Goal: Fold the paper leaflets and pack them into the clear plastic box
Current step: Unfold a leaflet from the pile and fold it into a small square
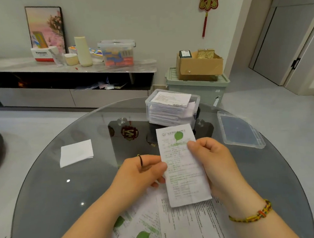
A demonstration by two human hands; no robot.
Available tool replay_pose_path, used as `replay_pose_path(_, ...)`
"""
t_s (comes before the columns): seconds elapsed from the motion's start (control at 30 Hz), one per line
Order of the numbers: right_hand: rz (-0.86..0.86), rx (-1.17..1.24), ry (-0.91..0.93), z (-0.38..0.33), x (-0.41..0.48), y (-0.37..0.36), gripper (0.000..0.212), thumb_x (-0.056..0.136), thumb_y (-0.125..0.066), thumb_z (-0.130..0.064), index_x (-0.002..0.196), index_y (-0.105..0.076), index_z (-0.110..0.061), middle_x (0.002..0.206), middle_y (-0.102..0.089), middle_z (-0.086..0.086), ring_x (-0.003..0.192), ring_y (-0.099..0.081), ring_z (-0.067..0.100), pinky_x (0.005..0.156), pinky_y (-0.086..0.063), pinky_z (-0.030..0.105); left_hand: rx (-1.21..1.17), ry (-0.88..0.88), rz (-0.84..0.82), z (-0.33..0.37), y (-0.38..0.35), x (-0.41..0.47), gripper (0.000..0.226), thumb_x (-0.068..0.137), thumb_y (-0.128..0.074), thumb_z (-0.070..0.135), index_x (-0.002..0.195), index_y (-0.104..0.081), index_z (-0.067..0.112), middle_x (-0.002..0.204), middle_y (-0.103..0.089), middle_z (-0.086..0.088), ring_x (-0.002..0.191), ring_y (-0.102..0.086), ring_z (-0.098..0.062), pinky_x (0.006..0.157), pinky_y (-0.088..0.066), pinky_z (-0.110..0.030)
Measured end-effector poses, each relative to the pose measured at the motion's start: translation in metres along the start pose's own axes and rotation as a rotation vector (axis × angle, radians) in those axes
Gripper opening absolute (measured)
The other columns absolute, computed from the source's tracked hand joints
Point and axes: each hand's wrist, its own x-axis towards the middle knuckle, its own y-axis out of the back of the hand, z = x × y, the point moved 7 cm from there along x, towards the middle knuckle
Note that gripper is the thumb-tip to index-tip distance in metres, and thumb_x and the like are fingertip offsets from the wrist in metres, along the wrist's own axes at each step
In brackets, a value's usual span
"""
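Left hand (pixel 147 169): pinches leaflet (pixel 183 166) at its 9 o'clock edge.
Right hand (pixel 213 161): grips its 3 o'clock edge.
Clear box (pixel 172 106): 12 o'clock, holding folded papers.

Glossy smoked-glass table (pixel 50 194); thin matt paper leaflet (pixel 184 175), faintly creased; clear, smooth plastic box (pixel 172 108), its lid (pixel 240 130) at two o'clock.

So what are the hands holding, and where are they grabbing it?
A paper leaflet with a green leaf. The left hand pinches its left edge near the middle; the right hand pinches its right edge, higher up.
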Motion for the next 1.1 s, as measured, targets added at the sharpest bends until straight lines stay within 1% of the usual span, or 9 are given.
replay_pose_path(0.07, -0.031, 0.013, -0.025, 0.006, 0.0, -0.005, 0.023, 0.087, -0.057, -0.016, 0.066, -0.051, -0.012, 0.071, -0.063, 0.009, 0.066, -0.062, 0.021, 0.065, -0.053, 0.038, -0.057, 0.073, 0.001, -0.006, 0.001, -0.001, 0.023, 0.084, -0.058, 0.003, 0.074, -0.068, 0.022, 0.058, -0.069, 0.008, 0.049, -0.059, -0.002, 0.052, -0.051, -0.016)
replay_pose_path(0.13, -0.092, -0.019, -0.046, 0.009, -0.002, -0.007, 0.022, 0.088, -0.056, -0.018, 0.066, -0.053, -0.013, 0.062, -0.064, 0.0, 0.055, -0.062, 0.011, 0.048, -0.05, 0.024, -0.104, 0.119, 0.013, -0.008, 0.003, -0.003, 0.023, 0.082, -0.059, -0.001, 0.069, -0.068, 0.016, 0.052, -0.067, 0.002, 0.043, -0.057, -0.004, 0.048, -0.049, -0.016)
replay_pose_path(0.2, -0.2, -0.079, -0.079, 0.01, -0.004, -0.012, 0.019, 0.088, -0.056, -0.017, 0.069, -0.056, -0.014, 0.058, -0.067, -0.006, 0.051, -0.063, 0.005, 0.043, -0.046, 0.017, -0.146, 0.129, 0.037, -0.009, 0.006, -0.005, 0.024, 0.081, -0.059, -0.002, 0.066, -0.068, 0.013, 0.051, -0.067, 0.0, 0.043, -0.058, -0.005, 0.047, -0.05, -0.016)
replay_pose_path(0.27, -0.293, -0.109, -0.108, 0.012, -0.006, -0.016, 0.013, 0.087, -0.056, -0.013, 0.075, -0.06, -0.014, 0.063, -0.071, -0.004, 0.056, -0.067, 0.007, 0.046, -0.049, 0.019, -0.16, 0.128, 0.067, -0.01, 0.011, -0.004, 0.021, 0.081, -0.059, -0.002, 0.067, -0.068, 0.012, 0.053, -0.068, -0.001, 0.044, -0.059, -0.005, 0.048, -0.051, -0.015)
replay_pose_path(0.37, -0.317, -0.136, -0.098, 0.016, -0.005, -0.017, 0.014, 0.088, -0.054, -0.011, 0.078, -0.063, -0.015, 0.066, -0.072, -0.003, 0.058, -0.068, 0.009, 0.052, -0.055, 0.024, -0.171, 0.136, 0.087, -0.012, 0.016, -0.003, 0.018, 0.081, -0.06, 0.0, 0.069, -0.068, 0.011, 0.057, -0.069, -0.001, 0.047, -0.06, -0.006, 0.05, -0.052, -0.016)
replay_pose_path(0.8, -0.356, -0.047, -0.073, 0.023, -0.004, -0.023, 0.026, 0.09, -0.047, -0.005, 0.082, -0.067, -0.019, 0.073, -0.073, 0.0, 0.06, -0.065, 0.013, 0.058, -0.049, 0.028, -0.178, 0.129, 0.113, -0.014, 0.022, -0.003, 0.014, 0.083, -0.059, 0.002, 0.075, -0.066, 0.011, 0.062, -0.071, -0.001, 0.052, -0.062, -0.008, 0.054, -0.054, -0.019)
replay_pose_path(0.97, -0.358, -0.058, -0.045, 0.024, -0.005, -0.025, 0.031, 0.092, -0.045, -0.006, 0.082, -0.068, -0.023, 0.075, -0.074, -0.001, 0.064, -0.067, 0.015, 0.064, -0.049, 0.031, -0.231, 0.078, 0.047, -0.005, 0.019, -0.008, 0.029, 0.086, -0.051, -0.003, 0.087, -0.066, 0.022, 0.075, -0.074, 0.002, 0.061, -0.067, -0.01, 0.056, -0.055, -0.02)
replay_pose_path(1.03, -0.35, -0.002, -0.047, 0.025, -0.003, -0.025, 0.033, 0.091, -0.048, -0.007, 0.076, -0.073, -0.023, 0.078, -0.074, 0.003, 0.074, -0.064, 0.026, 0.072, -0.046, 0.038, -0.243, 0.075, 0.015, -0.004, 0.017, -0.01, 0.034, 0.087, -0.049, -0.004, 0.085, -0.068, 0.023, 0.077, -0.075, 0.0, 0.063, -0.068, -0.011, 0.056, -0.055, -0.021)
replay_pose_path(1.1, -0.373, 0.072, -0.042, 0.023, -0.005, -0.028, 0.023, 0.08, -0.055, -0.013, 0.073, -0.075, -0.023, 0.079, -0.071, 0.008, 0.079, -0.056, 0.032, 0.075, -0.041, 0.041, -0.273, 0.07, -0.006, -0.002, 0.016, -0.01, 0.041, 0.086, -0.048, -0.006, 0.077, -0.074, 0.025, 0.075, -0.074, -0.003, 0.062, -0.069, -0.013, 0.053, -0.054, -0.02)
